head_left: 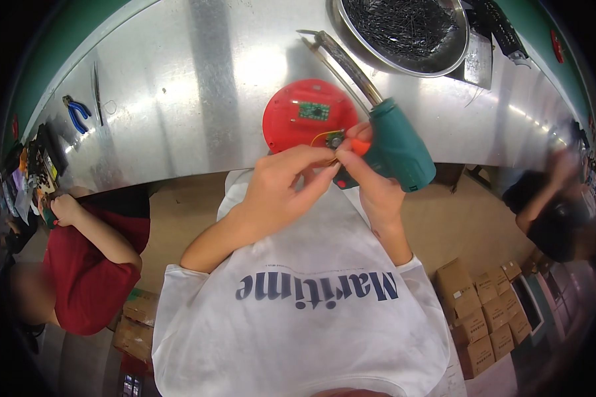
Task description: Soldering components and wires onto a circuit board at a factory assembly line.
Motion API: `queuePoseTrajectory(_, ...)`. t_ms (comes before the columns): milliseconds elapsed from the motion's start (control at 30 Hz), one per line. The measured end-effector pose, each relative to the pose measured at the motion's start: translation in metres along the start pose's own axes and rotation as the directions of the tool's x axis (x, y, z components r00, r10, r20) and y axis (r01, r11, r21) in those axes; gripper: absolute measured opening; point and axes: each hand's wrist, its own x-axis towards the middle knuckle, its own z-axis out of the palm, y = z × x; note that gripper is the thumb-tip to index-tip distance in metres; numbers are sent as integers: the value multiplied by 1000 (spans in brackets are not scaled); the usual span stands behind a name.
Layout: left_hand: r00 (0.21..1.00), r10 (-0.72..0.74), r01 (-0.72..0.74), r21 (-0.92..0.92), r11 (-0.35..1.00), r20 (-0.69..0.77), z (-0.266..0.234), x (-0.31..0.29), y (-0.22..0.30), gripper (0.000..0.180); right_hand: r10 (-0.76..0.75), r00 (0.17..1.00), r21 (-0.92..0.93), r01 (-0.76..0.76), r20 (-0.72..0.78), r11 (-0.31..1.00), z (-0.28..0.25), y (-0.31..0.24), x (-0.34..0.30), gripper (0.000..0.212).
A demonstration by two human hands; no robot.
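Observation:
My right hand (379,192) is closed around a green soldering gun (404,149) with an orange trigger (359,147). The gun's metal tip points away to the upper left, over the table. Fingertips of my left hand (278,178) pinch together and meet my right thumb and fingers at what looks like thin wire ends, mostly hidden. Just beyond them is a small round component on a green board (335,139), with a yellow wire (318,137) curving from it. Behind lies a red round housing (281,122) bearing a green circuit board (314,110).
A metal bowl (462,49) of black wire pieces stands at the far right. Blue-handled pliers (77,114) and tweezers (97,92) lie on the metal table (179,99) at left. A person in red (99,278) works at left, another (553,212) at right. Cartons (470,304) are stacked behind.

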Motion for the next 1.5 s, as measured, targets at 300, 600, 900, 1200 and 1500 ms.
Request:
queuePoseTrajectory(300,947,317,-288,287,914,-58,2,-1,-18,12,81,996,229,-84,25,970,3,2,2,32)
queuePoseTrajectory(600,958,258,-237,161,958,-125,2,-3,-17,13,153,988,257,-154,24,954,11,-1,4,27)
queuePoseTrajectory(900,962,241,-223,142,964,-130,0,-4,-15,14,244,968,348,-251,65,903,15,-4,4,29)
queuePoseTrajectory(1200,926,282,-242,178,954,-251,4,-6,-14,14,256,965,463,-255,62,849,19,2,-1,32)
queuePoseTrajectory(1500,909,298,-229,249,941,-292,-9,3,-29,16,138,989,388,-150,59,909,-6,8,0,24)
